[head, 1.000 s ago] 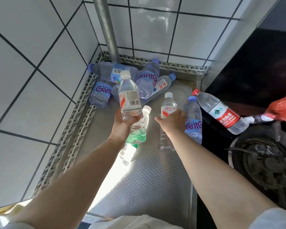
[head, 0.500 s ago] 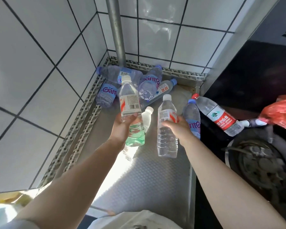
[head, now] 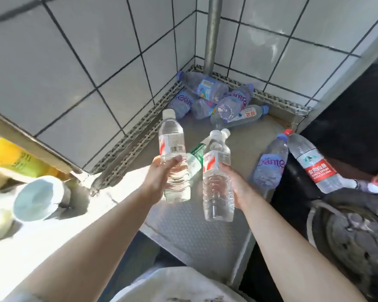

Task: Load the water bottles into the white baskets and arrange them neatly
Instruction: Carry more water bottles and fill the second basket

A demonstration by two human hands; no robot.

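L hand [head: 159,177] grips clear bottle [head: 172,158], R hand [head: 236,184] grips second clear bottle [head: 217,179], both upright above metal table [head: 196,232]; other bottles [head: 218,99] heaped in tiled corner.

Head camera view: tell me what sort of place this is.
Probably a kitchen or utility corner. White tiled walls meet at a metal pipe above an embossed steel counter, and what looks like a gas burner sits on the right.
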